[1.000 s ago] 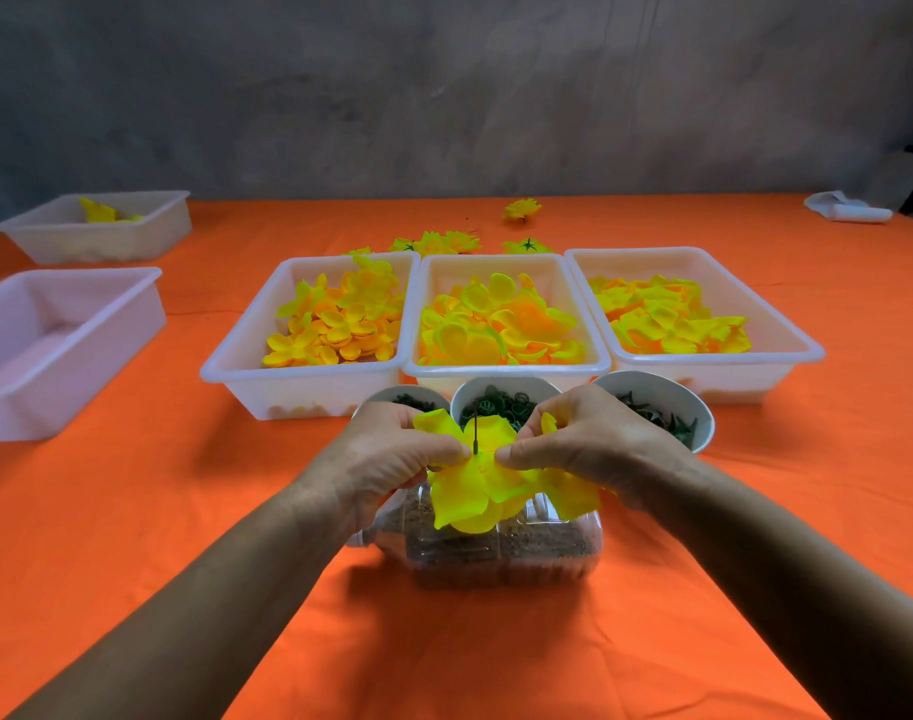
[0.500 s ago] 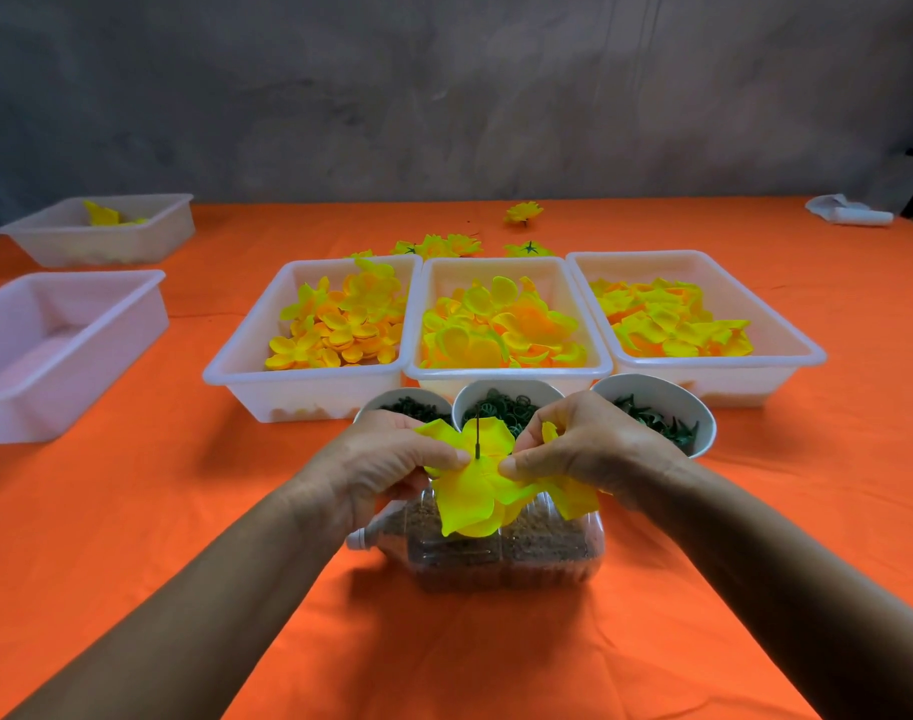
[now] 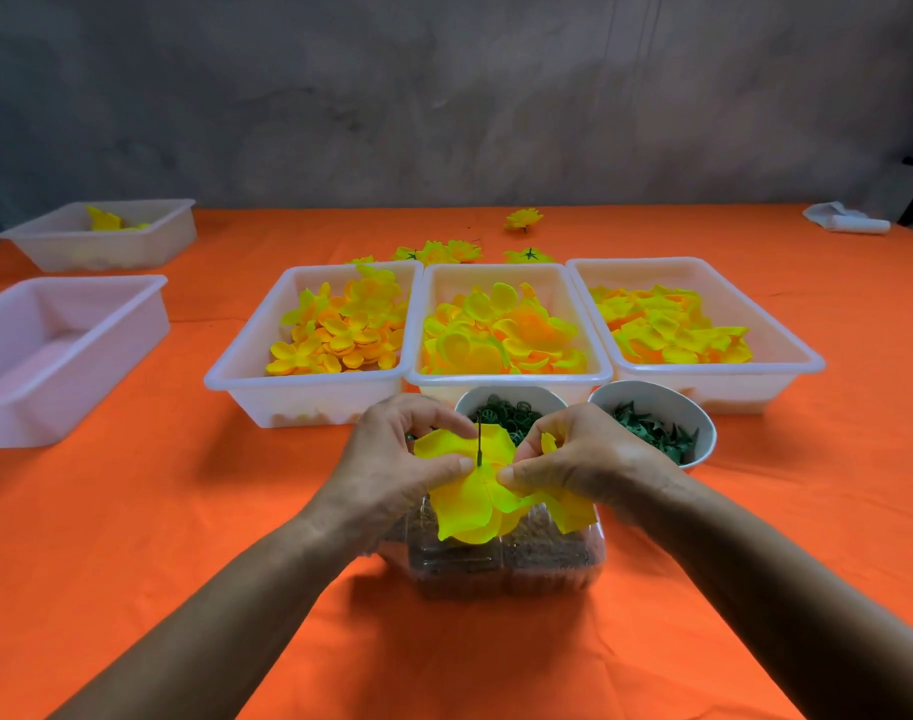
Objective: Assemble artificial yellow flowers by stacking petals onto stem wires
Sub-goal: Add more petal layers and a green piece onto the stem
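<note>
Near the front edge, over the clear plastic container of brown filler, the left hand and right hand pinch the large yellow fabric petal layer either side of the thin green stem wire; this grip likely keeps its centre hole aligned; three white petal trays sit beyond.

Two bare arms come in from bottom of view. No sleeves show on either forearm. No gloves. No rings or watch show. Left hand: bare, knuckles bumpy, thumb nail short and pale. Right hand: bare too, back of hand shows thin lines and small creases, thumb nail short. Wrists narrow, forearms get wider toward camera. Skin on forearms looks smooth, a bit blurry near bottom edge. Elbows, upper arms and rest of person out of view.
</note>
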Tool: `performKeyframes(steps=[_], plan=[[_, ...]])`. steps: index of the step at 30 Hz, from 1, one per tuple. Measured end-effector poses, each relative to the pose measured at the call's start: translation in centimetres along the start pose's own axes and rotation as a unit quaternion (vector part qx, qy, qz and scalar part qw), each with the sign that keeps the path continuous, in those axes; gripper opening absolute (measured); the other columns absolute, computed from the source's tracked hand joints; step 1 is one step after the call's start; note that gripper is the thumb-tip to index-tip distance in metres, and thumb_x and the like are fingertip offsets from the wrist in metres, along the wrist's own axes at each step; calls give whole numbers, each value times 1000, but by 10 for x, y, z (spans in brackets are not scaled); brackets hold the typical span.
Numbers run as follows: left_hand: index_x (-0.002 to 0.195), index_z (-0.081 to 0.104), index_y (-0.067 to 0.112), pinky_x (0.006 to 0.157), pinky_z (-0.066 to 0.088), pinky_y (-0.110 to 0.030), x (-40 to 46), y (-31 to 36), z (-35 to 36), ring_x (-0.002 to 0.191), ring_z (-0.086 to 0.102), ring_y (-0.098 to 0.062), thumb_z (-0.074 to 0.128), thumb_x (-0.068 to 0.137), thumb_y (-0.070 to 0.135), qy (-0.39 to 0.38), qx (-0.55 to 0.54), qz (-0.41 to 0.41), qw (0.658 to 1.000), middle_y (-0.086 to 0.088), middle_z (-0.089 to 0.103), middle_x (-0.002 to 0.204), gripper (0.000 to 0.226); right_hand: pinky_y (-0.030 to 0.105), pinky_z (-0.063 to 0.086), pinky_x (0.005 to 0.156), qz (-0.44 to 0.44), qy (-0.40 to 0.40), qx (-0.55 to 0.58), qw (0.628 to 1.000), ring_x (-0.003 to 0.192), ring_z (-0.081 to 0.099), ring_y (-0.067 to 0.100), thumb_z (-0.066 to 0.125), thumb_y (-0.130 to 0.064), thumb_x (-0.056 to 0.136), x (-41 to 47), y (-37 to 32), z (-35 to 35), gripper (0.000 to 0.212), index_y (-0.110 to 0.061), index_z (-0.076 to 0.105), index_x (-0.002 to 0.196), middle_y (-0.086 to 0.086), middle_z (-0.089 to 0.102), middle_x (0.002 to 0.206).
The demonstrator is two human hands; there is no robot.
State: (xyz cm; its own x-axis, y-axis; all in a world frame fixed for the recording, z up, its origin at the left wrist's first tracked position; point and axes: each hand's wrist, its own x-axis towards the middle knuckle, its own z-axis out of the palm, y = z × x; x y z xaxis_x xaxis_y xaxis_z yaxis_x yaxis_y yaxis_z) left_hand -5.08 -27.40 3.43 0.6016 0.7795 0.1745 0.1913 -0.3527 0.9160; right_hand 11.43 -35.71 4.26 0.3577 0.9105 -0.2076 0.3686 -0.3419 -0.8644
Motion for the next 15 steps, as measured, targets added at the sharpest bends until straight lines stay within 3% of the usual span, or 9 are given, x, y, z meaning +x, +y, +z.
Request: performKeyframes(steps=[2,5,8,15], plan=[[71,75,22,73,45,-22,-2,-3,3,89,61,-9,78,69,1,1,-9,11,1000,-3,66,95,22,11,35,38,-4,0,0,1000,36,45,3,83,-13,68,1,1,0,26,-17,59,58,-5,53,45],[68,77,23,77,47,-26,-5,-7,7,93,61,-8,77,63,24,-1,-38,-11,999,4,65,96,5,11,34,38,-9,3,-1,1000,36,45,2,83,-14,67,2,3,0,26,-17,59,57,-8,52,42],[68,77,25,79,50,-30,-8,-12,9,94,62,-5,85,58,39,11,-33,-3,999,9,65,97,20,11,35,39,-14,1,2,1000,38,46,3,82,-15,68,2,4,0,25,-17,60,58,-8,53,43],[65,75,30,84,50,-38,-8,-16,14,93,62,-7,83,62,23,34,-43,2,998,9,65,93,10,12,35,37,-13,-5,35,999,35,48,3,82,-13,69,5,8,0,24,-15,60,60,-7,54,42]])
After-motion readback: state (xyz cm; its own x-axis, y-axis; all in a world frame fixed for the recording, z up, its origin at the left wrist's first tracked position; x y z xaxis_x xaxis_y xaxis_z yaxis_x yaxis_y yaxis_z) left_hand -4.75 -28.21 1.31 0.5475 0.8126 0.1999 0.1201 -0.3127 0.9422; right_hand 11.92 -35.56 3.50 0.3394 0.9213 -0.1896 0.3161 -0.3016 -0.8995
